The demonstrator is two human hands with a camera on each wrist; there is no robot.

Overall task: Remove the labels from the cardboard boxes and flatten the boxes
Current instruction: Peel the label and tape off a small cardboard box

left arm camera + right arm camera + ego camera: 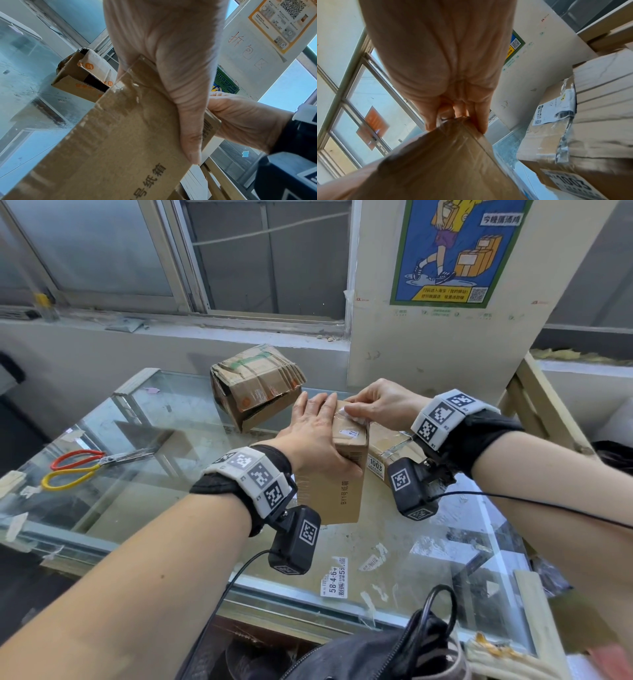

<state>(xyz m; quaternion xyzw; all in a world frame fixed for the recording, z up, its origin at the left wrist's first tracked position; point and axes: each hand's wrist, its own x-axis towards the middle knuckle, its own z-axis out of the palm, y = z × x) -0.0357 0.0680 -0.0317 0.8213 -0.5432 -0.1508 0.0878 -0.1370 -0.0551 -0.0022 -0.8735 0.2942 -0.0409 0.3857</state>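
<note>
A: Box (337,474) status?
B: Upright near the middle of my glass table (144,474). Scissors (85,465) at the left edge, crushed box (255,386) at the far edge.
A: Hands?
B: My left hand (313,436) is clamped over its top, thumb down the side. My right hand (380,402) pinches the white label (356,414) at the top edge. Taped box (394,451) just right.
</note>
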